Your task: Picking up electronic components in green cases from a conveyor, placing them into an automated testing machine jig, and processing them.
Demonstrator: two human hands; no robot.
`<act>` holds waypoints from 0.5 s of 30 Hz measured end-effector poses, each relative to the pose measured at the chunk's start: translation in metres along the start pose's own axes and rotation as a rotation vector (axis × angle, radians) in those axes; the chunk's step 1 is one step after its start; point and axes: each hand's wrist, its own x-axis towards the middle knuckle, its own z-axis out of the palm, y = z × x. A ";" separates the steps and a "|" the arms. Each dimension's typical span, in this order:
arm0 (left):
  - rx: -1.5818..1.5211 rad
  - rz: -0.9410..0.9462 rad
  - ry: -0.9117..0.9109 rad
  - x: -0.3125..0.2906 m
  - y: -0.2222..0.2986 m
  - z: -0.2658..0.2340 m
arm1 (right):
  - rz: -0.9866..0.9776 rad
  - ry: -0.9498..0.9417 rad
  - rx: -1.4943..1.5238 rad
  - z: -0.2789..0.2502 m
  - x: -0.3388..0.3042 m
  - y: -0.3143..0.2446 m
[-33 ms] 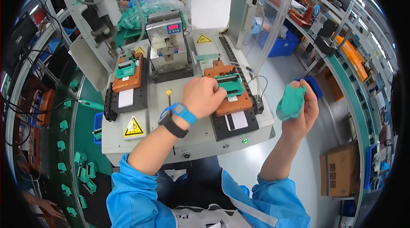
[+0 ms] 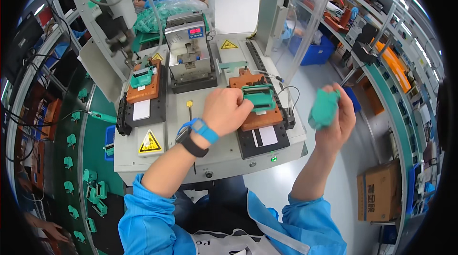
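My left hand (image 2: 226, 112) pinches the left edge of a green plastic housing (image 2: 259, 103) at the brown fixture block (image 2: 263, 120) on the machine's right side. The housing has a long open slot, and it appears slightly raised off the block. Out to the right, in the air beyond the machine's edge, my right hand (image 2: 338, 124) grips a second green plastic housing (image 2: 324, 108), blurred by motion. Another green housing (image 2: 141, 78) sits in the left brown fixture block (image 2: 143, 93), away from both hands.
A metal unit with a red display (image 2: 191, 59) stands between the fixtures. At left, a screw-driving head (image 2: 117, 40) hangs above the left block. Green housings line a conveyor (image 2: 71, 162), with several more piled beside it (image 2: 98, 197). A cardboard box (image 2: 380, 192) stands at lower right.
The housing under my left hand has come up slightly and tilted on the right block. My right hand has shifted a little with its housing, which now looks blurred.
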 end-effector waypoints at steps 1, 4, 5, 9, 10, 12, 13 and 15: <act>-0.065 -0.011 0.011 -0.009 0.001 -0.007 | 0.059 0.029 -0.081 0.003 0.009 0.004; -0.233 -0.043 0.098 -0.050 0.004 -0.062 | 0.120 -0.290 -0.260 0.030 0.036 0.031; -0.288 -0.047 0.156 -0.071 0.001 -0.082 | 0.124 -0.426 -0.313 0.040 0.043 0.041; -0.360 -0.365 0.248 -0.168 -0.025 -0.165 | 0.005 -0.906 -0.548 0.064 0.054 0.068; -0.299 -0.435 0.312 -0.202 -0.034 -0.186 | 0.036 -0.977 -0.564 0.078 0.057 0.058; -0.219 -0.573 0.474 -0.264 -0.042 -0.221 | 0.027 -1.022 -0.649 0.096 0.050 0.059; -0.196 -0.657 0.569 -0.297 -0.046 -0.237 | 0.007 -1.019 -0.632 0.089 0.047 0.072; -0.132 -0.693 0.721 -0.348 -0.067 -0.262 | 0.110 -1.033 -0.537 0.058 0.043 0.072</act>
